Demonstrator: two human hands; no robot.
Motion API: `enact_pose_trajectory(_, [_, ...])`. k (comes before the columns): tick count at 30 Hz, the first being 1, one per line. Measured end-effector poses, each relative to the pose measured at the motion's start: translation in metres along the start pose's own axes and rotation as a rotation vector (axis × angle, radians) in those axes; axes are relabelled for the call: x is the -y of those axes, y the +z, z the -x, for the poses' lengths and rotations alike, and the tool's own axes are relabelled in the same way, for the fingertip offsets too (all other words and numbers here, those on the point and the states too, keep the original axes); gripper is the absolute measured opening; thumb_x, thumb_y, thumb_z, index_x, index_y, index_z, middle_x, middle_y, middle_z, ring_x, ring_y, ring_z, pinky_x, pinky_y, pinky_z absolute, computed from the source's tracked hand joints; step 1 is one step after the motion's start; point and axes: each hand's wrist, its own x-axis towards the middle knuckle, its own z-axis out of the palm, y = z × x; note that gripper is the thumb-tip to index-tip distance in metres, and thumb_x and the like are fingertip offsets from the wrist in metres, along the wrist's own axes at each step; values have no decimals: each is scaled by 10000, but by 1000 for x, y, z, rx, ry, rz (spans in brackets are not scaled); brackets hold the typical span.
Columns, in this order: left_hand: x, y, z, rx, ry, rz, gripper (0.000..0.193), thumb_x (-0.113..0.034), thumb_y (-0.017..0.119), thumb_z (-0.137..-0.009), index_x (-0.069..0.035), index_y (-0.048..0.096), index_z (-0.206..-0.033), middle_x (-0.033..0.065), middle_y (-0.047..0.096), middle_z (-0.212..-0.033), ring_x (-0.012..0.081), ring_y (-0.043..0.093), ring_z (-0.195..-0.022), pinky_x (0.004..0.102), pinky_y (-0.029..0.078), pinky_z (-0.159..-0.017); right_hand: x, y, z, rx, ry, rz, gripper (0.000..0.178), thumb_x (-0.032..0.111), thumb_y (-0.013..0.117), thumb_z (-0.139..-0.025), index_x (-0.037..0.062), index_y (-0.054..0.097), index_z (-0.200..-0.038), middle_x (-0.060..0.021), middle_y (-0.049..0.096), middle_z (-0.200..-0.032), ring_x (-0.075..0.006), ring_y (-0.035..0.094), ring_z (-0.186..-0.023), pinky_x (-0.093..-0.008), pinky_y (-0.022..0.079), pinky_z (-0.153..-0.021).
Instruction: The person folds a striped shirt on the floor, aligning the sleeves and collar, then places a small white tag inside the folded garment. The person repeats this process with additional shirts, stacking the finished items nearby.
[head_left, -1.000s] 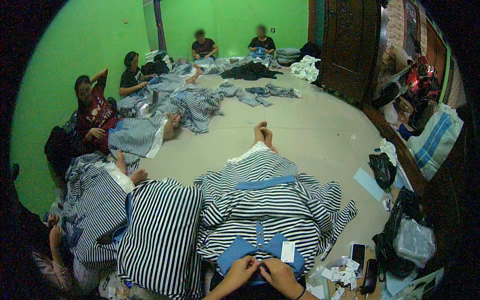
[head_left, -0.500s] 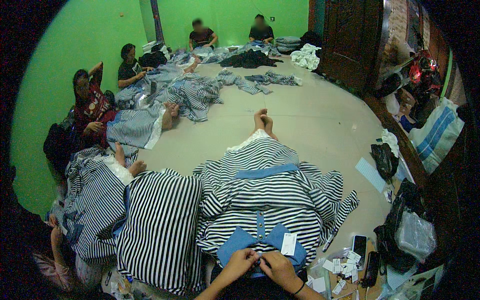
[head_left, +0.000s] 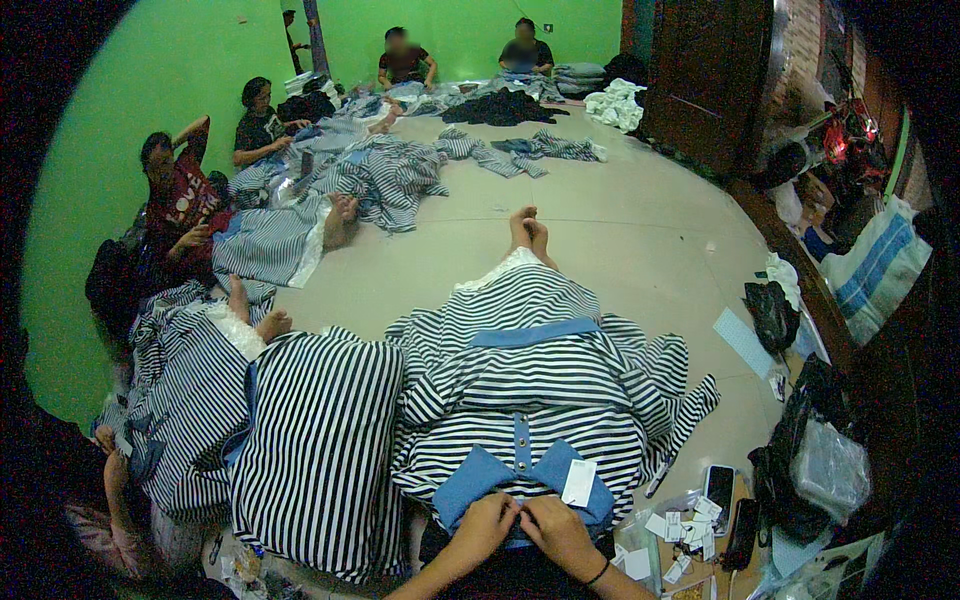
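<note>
A black-and-white striped dress (head_left: 535, 384) with a blue waistband and a short buttoned placket is spread over my outstretched legs. Its blue collar (head_left: 468, 484) lies toward me, and a white tag (head_left: 579, 482) rests on the collar's right wing. My left hand (head_left: 485, 523) and my right hand (head_left: 557, 528) meet at the neckline, thumbs and fingers pinched together on the collar's edge. Anything small between the fingertips is hidden.
A plump striped cushion-like bundle (head_left: 318, 455) stands to my left. Loose white tags (head_left: 690, 535), a phone (head_left: 718, 488) and black plastic bags (head_left: 800, 455) lie at right. Several people sit along the green wall with striped garments (head_left: 380, 180).
My hands stay at the collar, fingertips slightly closer together. The tag tilts a little differently. A person at left has shifted their head and arm.
</note>
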Motion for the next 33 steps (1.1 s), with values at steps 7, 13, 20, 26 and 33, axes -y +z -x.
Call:
enact_pose_trajectory(7, [2, 1, -8, 15, 11, -75, 202, -157, 480, -788, 37, 537, -772, 227, 559, -728, 384, 542, -699, 424, 427, -636, -2, 7, 1, 97, -59, 149, 178, 104, 585, -696, 7, 489, -811, -134, 514, -724, -286, 524, -699, -350, 431, -628])
enact_pose_trajectory(13, [6, 3, -9, 27, -4, -13, 216, -171, 488, -783, 40, 534, -773, 229, 560, -723, 378, 548, -689, 428, 429, -625, -6, 6, -1, 109, -43, 57, 179, 95, 583, -694, 4, 490, -818, -137, 515, -730, -290, 521, -712, -349, 430, -629])
enact_pose_trajectory(20, [5, 3, -8, 57, -84, -42, 239, -210, 499, -782, 17, 552, -834, 200, 582, -738, 336, 573, -684, 386, 450, -635, -4, 3, -1, 94, 14, -11, 175, 81, 579, -695, 7, 492, -827, -146, 522, -763, -304, 517, -728, -365, 427, -636])
enact_pose_trajectory(26, [3, 2, -7, 56, -65, -40, 231, -199, 489, -786, 26, 540, -807, 213, 571, -733, 361, 559, -690, 411, 438, -633, -3, 2, -2, 96, -15, -19, 144, 87, 550, -709, 5, 482, -806, -151, 510, -752, -314, 505, -726, -381, 418, -640])
enact_pose_trajectory(33, [-2, 2, -6, 33, -37, -44, 190, -155, 488, -780, 28, 537, -768, 213, 564, -735, 372, 546, -703, 416, 427, -641, -4, 4, -2, 120, 19, 1, 104, 108, 486, -744, 10, 463, -771, -157, 496, -731, -326, 494, -712, -395, 411, -633])
